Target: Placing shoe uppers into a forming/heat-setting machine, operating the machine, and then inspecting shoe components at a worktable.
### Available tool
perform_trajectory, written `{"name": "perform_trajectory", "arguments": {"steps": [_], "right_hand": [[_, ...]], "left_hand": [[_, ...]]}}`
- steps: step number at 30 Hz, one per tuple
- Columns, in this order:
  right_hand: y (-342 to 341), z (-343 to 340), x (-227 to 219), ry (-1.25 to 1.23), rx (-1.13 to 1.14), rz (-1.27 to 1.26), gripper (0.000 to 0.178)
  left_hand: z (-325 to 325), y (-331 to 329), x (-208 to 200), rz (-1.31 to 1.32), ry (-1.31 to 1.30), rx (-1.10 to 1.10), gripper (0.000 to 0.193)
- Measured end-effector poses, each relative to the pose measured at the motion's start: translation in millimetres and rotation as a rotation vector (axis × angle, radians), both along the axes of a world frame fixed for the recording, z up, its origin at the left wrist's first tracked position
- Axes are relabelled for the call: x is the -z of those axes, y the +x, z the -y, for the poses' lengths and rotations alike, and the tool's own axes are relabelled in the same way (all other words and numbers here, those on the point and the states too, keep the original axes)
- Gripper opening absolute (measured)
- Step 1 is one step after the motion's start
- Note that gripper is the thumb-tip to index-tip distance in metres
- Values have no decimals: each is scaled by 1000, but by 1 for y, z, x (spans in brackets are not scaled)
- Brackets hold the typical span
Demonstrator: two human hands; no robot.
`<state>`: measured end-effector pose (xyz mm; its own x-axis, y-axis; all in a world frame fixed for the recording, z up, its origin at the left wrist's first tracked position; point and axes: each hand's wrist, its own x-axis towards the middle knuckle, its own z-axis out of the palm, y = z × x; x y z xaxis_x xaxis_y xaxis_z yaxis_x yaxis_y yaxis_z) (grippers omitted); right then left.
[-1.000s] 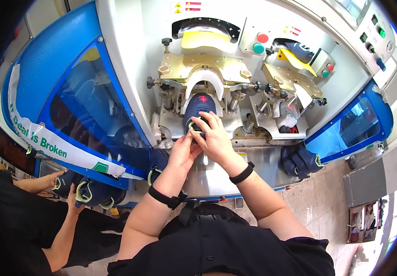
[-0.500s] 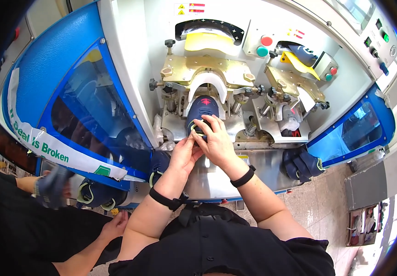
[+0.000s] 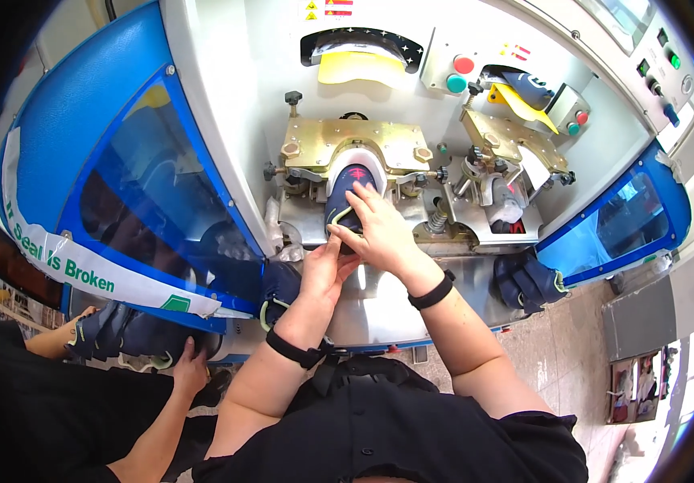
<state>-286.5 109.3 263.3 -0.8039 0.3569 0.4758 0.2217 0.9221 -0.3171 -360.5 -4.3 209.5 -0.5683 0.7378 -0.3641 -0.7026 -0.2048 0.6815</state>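
A navy shoe upper [image 3: 353, 189] with a red toe emblem and light-green collar trim lies in the machine's near-left station, toe pointing away from me. The white curved pad under the brass plate [image 3: 331, 138] fits round its toe. My left hand [image 3: 324, 270] is closed at the heel end, its fingertips partly hidden beneath the shoe. My right hand [image 3: 375, 233] grips from the right, fingers along the shoe's top and thumb at the collar by my left fingertips.
A second station with a brass plate [image 3: 516, 145] stands right. Navy shoe uppers [image 3: 528, 282] rest on the ledge's right, another upper [image 3: 281, 291] near my left forearm. Blue windowed doors [image 3: 134, 169] flank the opening. At left, a co-worker's hands [image 3: 192, 366] touch navy uppers.
The brass plate and white pad have come down around the shoe's toe. My right fingers have slid farther forward on the upper. The co-worker's hands and uppers have shifted.
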Motion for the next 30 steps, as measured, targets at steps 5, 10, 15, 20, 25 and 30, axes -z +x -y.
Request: {"name": "perform_trajectory", "arguments": {"steps": [5,10,15,20,25,30], "right_hand": [[-1,-4,3,-47,-6,129,80],[0,-2,2,-35,20,203,83],[2,1,1,12,18,173,81],[14,-12,-9,16,-37,139,73],[51,-89,-92,227,-7,-418,25],[115,-253,-189,425,585,-499,30]], "left_hand": [[1,7,5,18,-77,-30,33],[0,8,14,6,-98,-15,34],[1,6,30,-19,-133,-47,35],[-5,9,27,-54,-217,-80,41],[2,12,33,-80,-261,-109,45],[4,21,30,-1,-201,-173,47]]}}
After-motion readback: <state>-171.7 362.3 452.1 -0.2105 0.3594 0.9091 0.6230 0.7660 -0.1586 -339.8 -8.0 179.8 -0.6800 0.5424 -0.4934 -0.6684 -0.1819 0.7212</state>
